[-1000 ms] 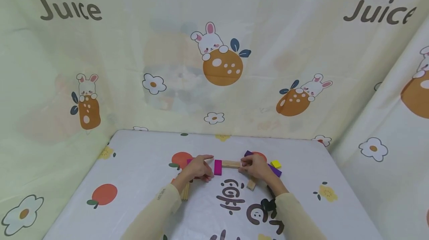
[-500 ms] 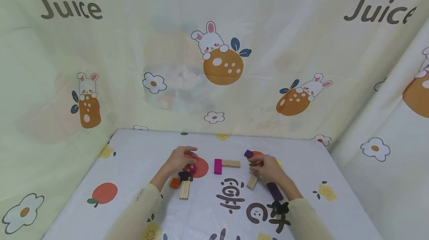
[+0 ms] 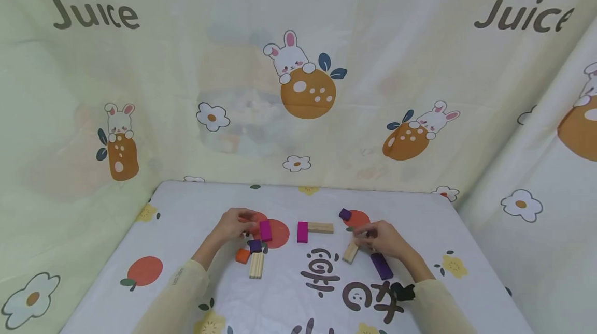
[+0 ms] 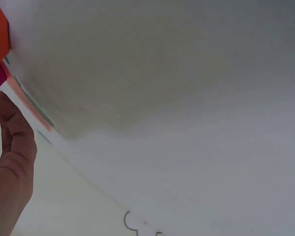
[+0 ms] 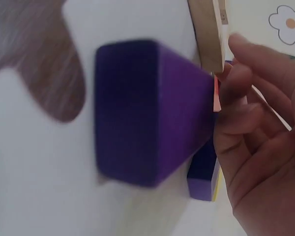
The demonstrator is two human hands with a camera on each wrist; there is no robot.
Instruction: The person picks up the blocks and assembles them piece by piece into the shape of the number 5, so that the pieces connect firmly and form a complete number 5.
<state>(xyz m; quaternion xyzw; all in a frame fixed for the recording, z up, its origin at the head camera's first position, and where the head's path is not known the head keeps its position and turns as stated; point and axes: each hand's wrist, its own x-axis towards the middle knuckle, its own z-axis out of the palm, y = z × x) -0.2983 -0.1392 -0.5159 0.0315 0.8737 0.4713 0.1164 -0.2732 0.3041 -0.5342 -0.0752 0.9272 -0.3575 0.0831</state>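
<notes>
My left hand (image 3: pixel 233 223) is at the left of the table, fingers loosely bent and holding nothing. Just right of its fingertips lies a magenta block (image 3: pixel 265 231), seen apart from the fingers in the left wrist view. A second magenta block (image 3: pixel 302 232) meets the left end of a plain wooden block (image 3: pixel 321 228) mid-table. On the right, my right hand (image 3: pixel 383 239) hovers with relaxed fingers, nothing between them. Its fingertips are near the far end of another wooden block (image 3: pixel 351 251). A long purple block (image 5: pixel 152 113) looms large in the right wrist view, below that hand.
Near the left hand lie a small purple block (image 3: pixel 255 245), an orange block (image 3: pixel 242 256) and pale wooden pieces (image 3: pixel 256 265). Another purple block (image 3: pixel 345 214) sits at the back right. Beyond the right hand, one more purple block (image 5: pixel 204 172) has a yellow edge beside it.
Both hands have drawn away from the magenta and wooden blocks mid-table, left hand leftward, right hand rightward. Those two blocks stay put. The left magenta block has come out from behind the hand.
</notes>
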